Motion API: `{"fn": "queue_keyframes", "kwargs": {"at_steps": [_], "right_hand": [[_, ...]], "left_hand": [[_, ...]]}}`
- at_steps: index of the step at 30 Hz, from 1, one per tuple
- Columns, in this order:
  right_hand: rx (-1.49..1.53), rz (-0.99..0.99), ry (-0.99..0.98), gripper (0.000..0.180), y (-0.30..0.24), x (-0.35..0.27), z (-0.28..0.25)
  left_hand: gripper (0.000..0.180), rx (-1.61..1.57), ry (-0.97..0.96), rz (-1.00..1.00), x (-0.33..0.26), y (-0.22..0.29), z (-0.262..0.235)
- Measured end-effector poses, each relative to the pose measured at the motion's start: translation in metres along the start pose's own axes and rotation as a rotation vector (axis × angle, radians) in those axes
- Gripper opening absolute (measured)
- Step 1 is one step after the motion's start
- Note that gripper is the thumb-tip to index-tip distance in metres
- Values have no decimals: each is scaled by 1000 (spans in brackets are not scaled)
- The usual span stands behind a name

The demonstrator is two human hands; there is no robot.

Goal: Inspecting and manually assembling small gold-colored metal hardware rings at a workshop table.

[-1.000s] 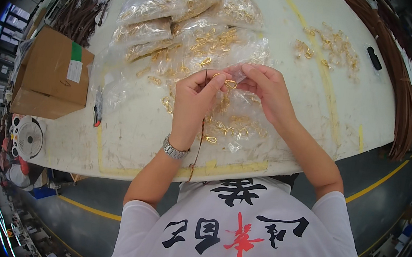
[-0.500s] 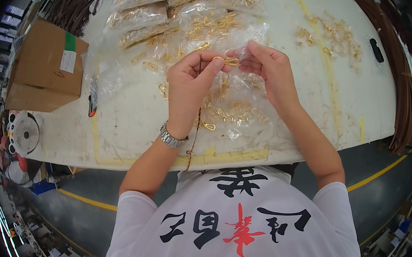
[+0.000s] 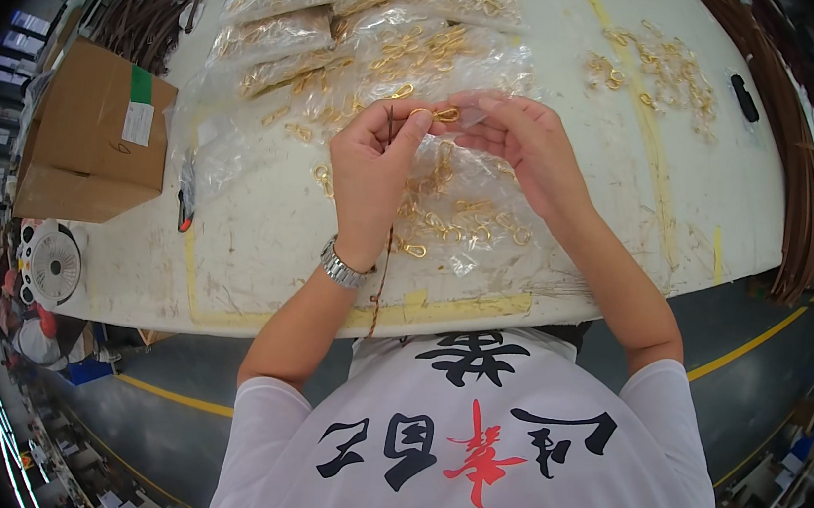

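Observation:
My left hand (image 3: 374, 166) and my right hand (image 3: 522, 147) meet above the white table (image 3: 260, 239). Between their fingertips I pinch a small gold clasp (image 3: 441, 115). A thin dark brown cord (image 3: 382, 281) hangs from my left hand down past the wrist, which wears a silver watch (image 3: 341, 269). Under both hands lies a clear plastic bag (image 3: 466, 211) with several loose gold clasps on it.
Several clear bags of gold clasps (image 3: 352, 20) lie at the back of the table. A cardboard box (image 3: 97, 137) stands at the left, a small white fan (image 3: 54, 265) below it. Loose gold clasps (image 3: 660, 67) and brown cords (image 3: 800, 196) lie at the right.
Both hands have stayed together on the clasp, working it with small finger movements. The view has shifted slightly; the cord still hangs from my left hand.

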State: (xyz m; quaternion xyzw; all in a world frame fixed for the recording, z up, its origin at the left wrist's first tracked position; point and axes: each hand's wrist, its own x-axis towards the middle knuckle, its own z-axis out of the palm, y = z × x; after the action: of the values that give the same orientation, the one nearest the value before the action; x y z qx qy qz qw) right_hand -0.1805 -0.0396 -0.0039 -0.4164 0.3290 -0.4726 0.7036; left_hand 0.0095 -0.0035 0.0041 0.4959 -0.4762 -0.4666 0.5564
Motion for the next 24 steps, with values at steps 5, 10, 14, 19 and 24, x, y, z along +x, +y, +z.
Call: {"fn": "queue_keyframes", "kwargs": {"at_steps": [5,10,14,19,24], "right_hand": [[-42,24,60,31,0,-3,2],[72,28,53,26,10,-2,2],[88,-30,25,25,13,-5,1],[-37,-12,58,21,13,-5,-3],[-39,-3,72,23,18,-2,-7]], "left_hand": [[15,23,-33,44,-5,10,6],[14,92,8,31,-4,-2,8],[14,79,7,28,-6,-1,7],[13,44,23,72,-14,2,15],[13,32,14,16,-13,3,8]]}}
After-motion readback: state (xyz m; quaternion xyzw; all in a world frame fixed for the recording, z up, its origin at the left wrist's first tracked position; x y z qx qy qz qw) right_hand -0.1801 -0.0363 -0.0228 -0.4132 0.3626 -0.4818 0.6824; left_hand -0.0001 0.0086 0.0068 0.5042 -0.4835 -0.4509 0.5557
